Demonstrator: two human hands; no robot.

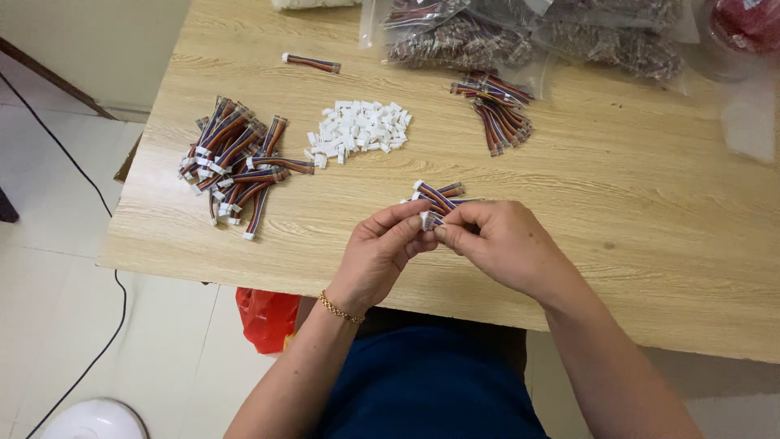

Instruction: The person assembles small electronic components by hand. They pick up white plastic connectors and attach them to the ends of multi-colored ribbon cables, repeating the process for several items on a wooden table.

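Pinched between both hands, over the counter's [617, 244] near edge: a short ribbon cable [437, 197] with a white plug [426, 219] at its near end. Left hand [380, 254] closed, thumb and fingertips on the plug from the left; gold bracelet [340, 310] at that wrist. Right hand [501, 241] closed too, fingertips meeting the plug from the right, cable's coloured wires fanning out behind the knuckles toward the far side.

Same head view, farther back on the counter: heap of loose white plugs [359, 128] near the middle. Left of it, a pile of finished cables [235, 165] with white ends, close to the counter's left edge. Right of the heap, a smaller bundle of bare cables [500, 112]. One lone cable [311, 63] lying apart toward the far left. Clear bags [520, 36] stuffed with more wires along the far edge.

Below the counter: red bag [267, 319] on the tiled floor, black cord [97, 203] trailing past it, white round object [93, 420] at the bottom left corner.
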